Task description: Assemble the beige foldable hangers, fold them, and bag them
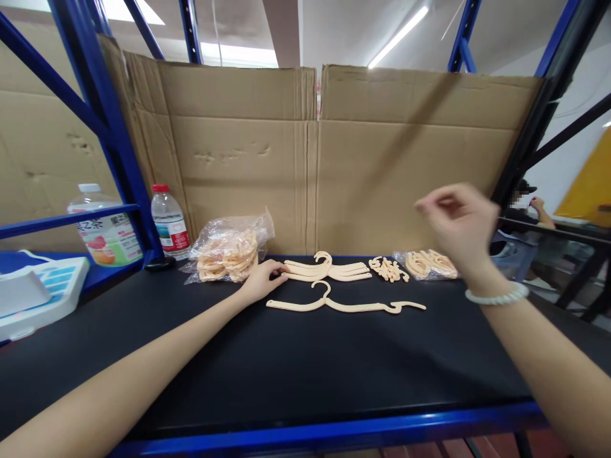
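Note:
My left hand [262, 280] rests on the black tabletop, its fingers curled at the left ends of a stack of cream clothes hangers [351, 272]. In front of that stack lies a single clothes hanger [300, 306], hook pointing away from me. A small wavy cream piece [403, 306] touches or overlaps its right end. My right hand [458, 219] is raised above the right side of the table, blurred, with fingers curled and the tips close together. Anything pinched there is too small or blurred to make out.
A plastic bag of cream parts [229, 251] sits back left. Small loose cream hooks [389, 268] and another bag [427, 264] lie back right. Bottles [169, 222] and a white keypad device [48, 292] stand left. A cardboard wall [238, 152] backs the table. A person [525, 203] is far right.

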`<state>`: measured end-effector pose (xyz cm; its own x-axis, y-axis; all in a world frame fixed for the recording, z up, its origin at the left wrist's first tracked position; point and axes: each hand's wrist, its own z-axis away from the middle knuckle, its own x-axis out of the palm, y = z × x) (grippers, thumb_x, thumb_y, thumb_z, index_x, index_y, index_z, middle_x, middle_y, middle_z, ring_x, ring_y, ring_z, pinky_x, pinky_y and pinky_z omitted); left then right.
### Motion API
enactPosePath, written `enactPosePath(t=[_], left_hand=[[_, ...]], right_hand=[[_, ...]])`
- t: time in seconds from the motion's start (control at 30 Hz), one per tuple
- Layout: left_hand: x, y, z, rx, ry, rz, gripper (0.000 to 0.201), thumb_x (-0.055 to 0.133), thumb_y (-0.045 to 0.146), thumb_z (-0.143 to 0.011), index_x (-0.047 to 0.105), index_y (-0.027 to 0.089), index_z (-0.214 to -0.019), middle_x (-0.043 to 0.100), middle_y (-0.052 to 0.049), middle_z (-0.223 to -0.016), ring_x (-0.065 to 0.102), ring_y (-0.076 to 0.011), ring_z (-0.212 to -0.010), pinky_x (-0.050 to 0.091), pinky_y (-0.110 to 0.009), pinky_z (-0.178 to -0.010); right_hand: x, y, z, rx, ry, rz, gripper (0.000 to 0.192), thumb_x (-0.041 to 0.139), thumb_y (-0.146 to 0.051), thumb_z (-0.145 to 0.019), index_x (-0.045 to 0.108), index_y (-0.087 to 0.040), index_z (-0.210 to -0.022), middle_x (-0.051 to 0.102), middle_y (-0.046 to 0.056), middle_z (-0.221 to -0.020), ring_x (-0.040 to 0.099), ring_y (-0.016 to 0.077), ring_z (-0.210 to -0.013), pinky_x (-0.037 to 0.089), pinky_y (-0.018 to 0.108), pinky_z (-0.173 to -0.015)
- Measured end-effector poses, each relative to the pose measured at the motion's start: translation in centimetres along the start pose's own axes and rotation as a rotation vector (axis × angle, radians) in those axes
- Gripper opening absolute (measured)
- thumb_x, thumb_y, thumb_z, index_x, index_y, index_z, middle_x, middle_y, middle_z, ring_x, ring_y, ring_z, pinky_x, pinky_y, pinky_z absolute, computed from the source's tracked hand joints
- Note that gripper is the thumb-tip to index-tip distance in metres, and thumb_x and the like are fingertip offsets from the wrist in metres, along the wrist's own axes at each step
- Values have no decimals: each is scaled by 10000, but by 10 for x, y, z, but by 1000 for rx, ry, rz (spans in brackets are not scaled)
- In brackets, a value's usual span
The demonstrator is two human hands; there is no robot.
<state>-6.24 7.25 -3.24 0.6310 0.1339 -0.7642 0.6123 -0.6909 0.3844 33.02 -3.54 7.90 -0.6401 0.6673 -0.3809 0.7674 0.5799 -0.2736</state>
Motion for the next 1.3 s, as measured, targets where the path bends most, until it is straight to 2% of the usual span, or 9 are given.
enactPosePath(t=[0.07,0.1,0.2,0.33,0.47,0.77,0.97,1.1,1.3], left_hand=[[0,0,1,7,-4,-2,203,559,325,-813,664,188,-920,653,-55,-905,614,-184,-796,506,-339,-747],[0,1,1,12,-7,-4,200,558,322,-813,665,189,-916,655,-52,-900,614,-183,-794,505,-337,-748],[-1,2,1,21,-17,-13,197,557,316,-813,668,189,-915,665,-49,-889,615,-183,-794,503,-330,-744],[-2,5,2,17,-27,-23,219,532,323,-836,667,186,-942,681,-61,-935,618,-191,-831,501,-329,-748],[-3,7,1,9,-47,-26,224,517,334,-851,669,196,-943,697,-59,-956,625,-197,-845,500,-330,-756],[-3,7,-1,17,-52,-41,229,537,339,-826,672,196,-943,695,-56,-921,624,-193,-812,502,-324,-726],[-5,10,-4,41,-43,-32,207,563,371,-805,674,197,-813,676,-36,-809,609,-179,-739,488,-304,-683],[-8,17,-4,30,-3,-5,185,568,358,-801,644,190,-799,645,-27,-769,588,-173,-700,469,-301,-655],[-12,34,-2,-30,112,73,171,577,350,-810,609,183,-822,593,-6,-709,555,-170,-652,436,-306,-630]], right_hand=[[21,22,14,13,-112,78,213,514,-330,-889,670,-208,-810,668,66,-833,601,213,-821,469,359,-778],[30,34,22,19,-228,112,223,516,-333,-873,672,-212,-768,670,61,-783,602,218,-791,469,361,-758],[46,65,45,33,-577,178,193,564,-356,-832,697,-217,-849,695,72,-835,599,242,-835,468,373,-761],[50,77,56,-2,-680,251,229,644,-375,-787,698,-206,-932,690,91,-927,575,264,-909,453,383,-800],[51,72,55,-50,-723,277,136,601,-291,-824,705,-210,-860,702,81,-896,562,265,-902,435,383,-799],[61,75,60,-71,-694,327,97,625,-165,-783,708,-205,-752,701,69,-800,578,255,-847,429,379,-783],[55,72,55,-28,-597,287,179,529,-215,-852,705,-195,-824,706,72,-829,616,223,-797,464,340,-729],[48,69,54,183,-411,173,196,509,-293,-844,676,-193,-849,709,72,-793,639,215,-711,491,350,-673],[43,53,48,620,-96,-341,213,587,-351,-785,585,-164,-887,678,62,-663,649,183,-584,538,317,-587]])
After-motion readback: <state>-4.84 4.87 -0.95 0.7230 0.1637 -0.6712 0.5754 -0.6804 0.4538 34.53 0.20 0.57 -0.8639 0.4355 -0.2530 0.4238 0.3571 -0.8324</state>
